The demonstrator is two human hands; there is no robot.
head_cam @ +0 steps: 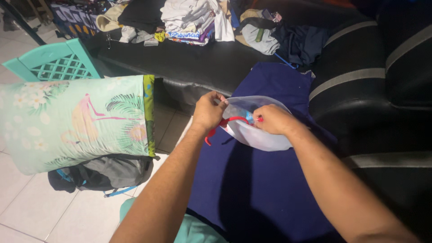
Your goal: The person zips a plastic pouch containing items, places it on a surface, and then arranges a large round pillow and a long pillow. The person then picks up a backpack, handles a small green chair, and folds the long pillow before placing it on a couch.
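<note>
Both hands hold a pale bag (258, 130) over a blue cloth (265, 189) spread across the black sofa (373, 90). The left hand (208, 111) is closed on the bag's rim and a red cord (227, 122), while the right hand (272, 119) pinches the cord's other end at the bag's mouth. A flamingo-print pillow (76, 121) lies to the left on a dark backpack (108, 173), and clothes (189, 20) are heaped behind.

Navy cloth (265, 180), translucent pouch (261, 135) (red cord (229, 120)).
</note>
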